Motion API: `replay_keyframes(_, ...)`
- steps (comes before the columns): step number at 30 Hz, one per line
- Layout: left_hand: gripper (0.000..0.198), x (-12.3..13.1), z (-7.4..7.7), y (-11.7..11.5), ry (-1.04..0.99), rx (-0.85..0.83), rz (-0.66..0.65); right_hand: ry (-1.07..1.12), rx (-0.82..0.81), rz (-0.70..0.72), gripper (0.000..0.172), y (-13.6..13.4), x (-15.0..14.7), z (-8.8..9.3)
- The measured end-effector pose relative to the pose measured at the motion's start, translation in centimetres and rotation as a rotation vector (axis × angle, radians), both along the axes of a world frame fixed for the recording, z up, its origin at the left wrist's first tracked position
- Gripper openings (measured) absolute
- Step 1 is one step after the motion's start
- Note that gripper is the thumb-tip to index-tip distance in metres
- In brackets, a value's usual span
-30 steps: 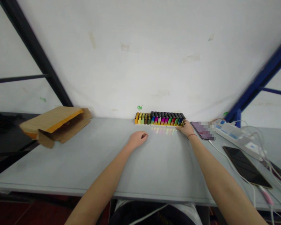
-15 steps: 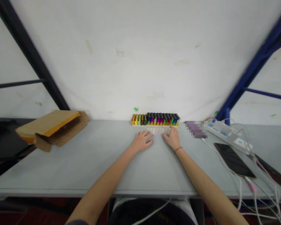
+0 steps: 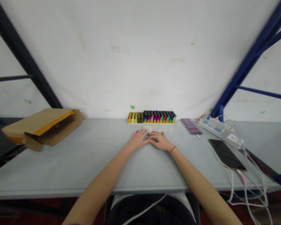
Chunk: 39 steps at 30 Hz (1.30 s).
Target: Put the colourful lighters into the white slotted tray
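Observation:
My left hand (image 3: pixel 137 140) and my right hand (image 3: pixel 160 141) rest together on the grey table (image 3: pixel 84 156), fingertips meeting. The fingers of both are curled round a small dark item (image 3: pixel 152 139), too small to name. A red band circles my right wrist. Just beyond the hands, a row of several colourful lighters (image 3: pixel 152 117) with black caps stands upright against the white wall.
An open brown envelope box (image 3: pixel 41 128) lies at the left. To the right are a blurred purple item (image 3: pixel 190 126), a white power strip (image 3: pixel 221 130), a dark phone (image 3: pixel 226 150) and several loose cables (image 3: pixel 248 184) near the table's right edge.
My right hand left the right end of the lighter row and came back to the table's middle. My left hand uncurled and met it. The view shifted slightly right.

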State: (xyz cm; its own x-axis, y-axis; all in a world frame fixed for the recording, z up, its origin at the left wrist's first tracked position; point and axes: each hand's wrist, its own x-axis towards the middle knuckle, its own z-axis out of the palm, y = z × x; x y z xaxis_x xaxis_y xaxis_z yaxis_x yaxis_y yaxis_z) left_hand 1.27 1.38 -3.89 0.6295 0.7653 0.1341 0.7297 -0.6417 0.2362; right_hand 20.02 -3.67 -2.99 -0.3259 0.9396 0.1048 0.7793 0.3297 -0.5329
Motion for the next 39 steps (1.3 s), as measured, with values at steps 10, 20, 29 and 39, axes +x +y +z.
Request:
replay_keyframes(10, 0.054, 0.0, 0.1, 0.0, 0.002, -0.055, 0.007, 0.054, 0.117, 0.026, 0.013, 0.9, 1.0, -0.7)
replay_keyframes(20, 0.050, -0.7, 0.6, -0.4, 0.008, -0.094, -0.015, -0.089, 0.238, -0.225, 0.019, 1.2, 3.4, -1.4)
replay_keyframes(29, 0.052, -0.8, 0.3, -0.2, 0.020, -0.088, -0.018, -0.092, 0.215, -0.197, 0.024, 1.6, 3.6, -2.0)
replay_keyframes(39, 0.052, -0.9, 0.2, -0.2, 0.011, -0.092, -0.034, 0.454, 0.297, -0.854, 0.051, 5.7, 8.7, -2.4)
